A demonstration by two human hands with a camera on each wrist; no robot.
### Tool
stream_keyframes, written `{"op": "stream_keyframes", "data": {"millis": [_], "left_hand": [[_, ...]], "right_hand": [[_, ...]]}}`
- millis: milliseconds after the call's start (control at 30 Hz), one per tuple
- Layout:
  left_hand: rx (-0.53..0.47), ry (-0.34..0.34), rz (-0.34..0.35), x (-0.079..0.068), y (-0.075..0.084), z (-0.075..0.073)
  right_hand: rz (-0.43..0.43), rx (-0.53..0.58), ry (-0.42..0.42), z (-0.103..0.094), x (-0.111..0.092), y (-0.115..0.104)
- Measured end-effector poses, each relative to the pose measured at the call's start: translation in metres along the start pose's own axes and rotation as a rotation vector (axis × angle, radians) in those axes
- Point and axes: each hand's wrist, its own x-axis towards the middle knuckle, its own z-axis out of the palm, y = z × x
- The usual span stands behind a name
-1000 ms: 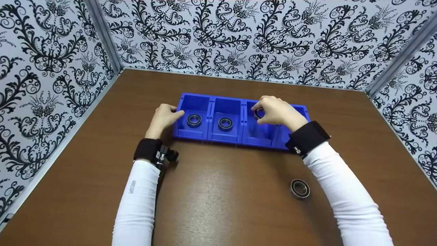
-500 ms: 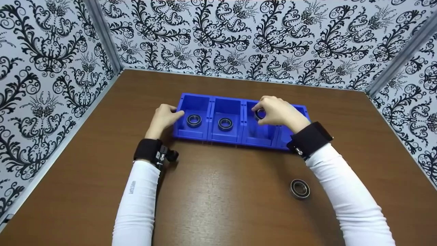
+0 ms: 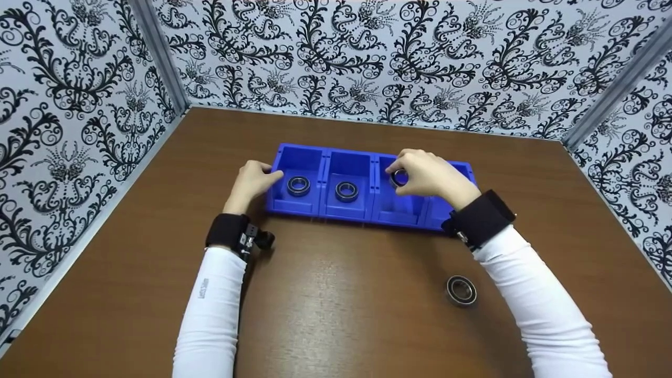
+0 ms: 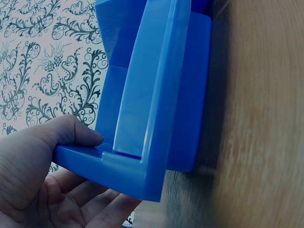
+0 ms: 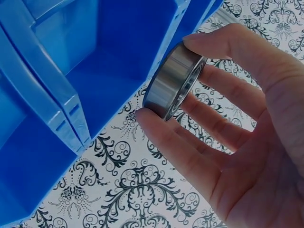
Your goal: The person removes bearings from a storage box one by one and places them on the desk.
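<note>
My right hand (image 3: 428,170) pinches a steel ball bearing (image 5: 173,80) by its outer ring between thumb and a finger, over the third compartment of a blue divided bin (image 3: 344,211). In the right wrist view the bearing is tilted, with the bin walls beside it. With the thumb over its left end wall, my left hand (image 3: 252,181) grips the bin; the left wrist view shows the other fingers (image 4: 109,209) beneath the rim. One bearing (image 3: 298,186) lies flat in the leftmost compartment, and another bearing (image 3: 346,191) lies in the second. My right hand partly hides the fourth compartment.
A loose bearing (image 3: 461,291) lies on the brown wooden table (image 3: 325,294), near my right forearm. Patterned black-and-white panels (image 3: 341,63) with grey corner posts enclose the table at the back and sides.
My right wrist and forearm have shifted slightly down and to the right, while the fingers keep the bearing over the same compartment. The left hand and the bin stay in place.
</note>
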Motion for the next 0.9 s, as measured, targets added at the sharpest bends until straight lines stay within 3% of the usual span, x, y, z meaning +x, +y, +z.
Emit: {"op": "stream_keyframes", "data": {"millis": [900], "left_hand": [[-0.002,-0.002,0.011,0.002,-0.001,0.001]], "right_hand": [[-0.074,-0.003,-0.005,-0.005,-0.019,-0.015]]}}
